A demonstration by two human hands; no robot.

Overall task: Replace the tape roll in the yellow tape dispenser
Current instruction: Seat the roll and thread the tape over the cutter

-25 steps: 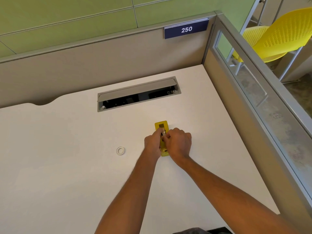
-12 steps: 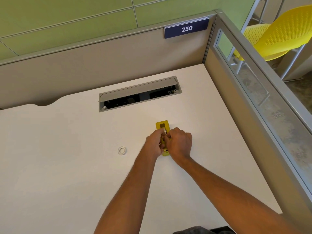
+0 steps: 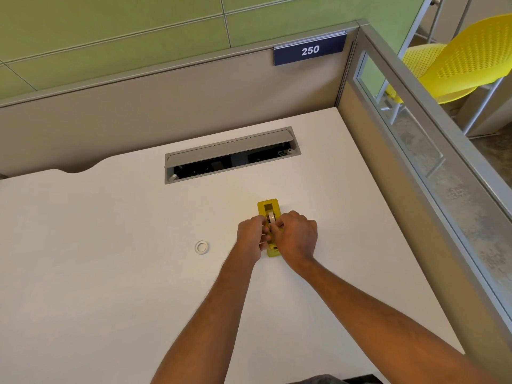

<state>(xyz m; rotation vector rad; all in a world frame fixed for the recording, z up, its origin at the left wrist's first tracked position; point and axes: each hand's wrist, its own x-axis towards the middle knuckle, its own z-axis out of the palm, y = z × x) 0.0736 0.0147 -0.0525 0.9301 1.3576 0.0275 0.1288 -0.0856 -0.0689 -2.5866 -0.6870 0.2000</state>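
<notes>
On the white desk [image 3: 110, 273], between its middle and its right edge, I saw the left hand [image 3: 250, 234] curled tight around the side of the yellow tape dispenser [image 3: 268, 207], while the right hand [image 3: 296, 236] pinched, with bent fingers, the tape roll [image 3: 271, 217] seated in it. A bare white ring [image 3: 201, 247] lay flat to the left, apart from both hands.

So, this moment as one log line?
left hand: grips yellow plastic tape dispenser; right hand: pinches pale tape roll in it; small white ring: lies apart
</notes>
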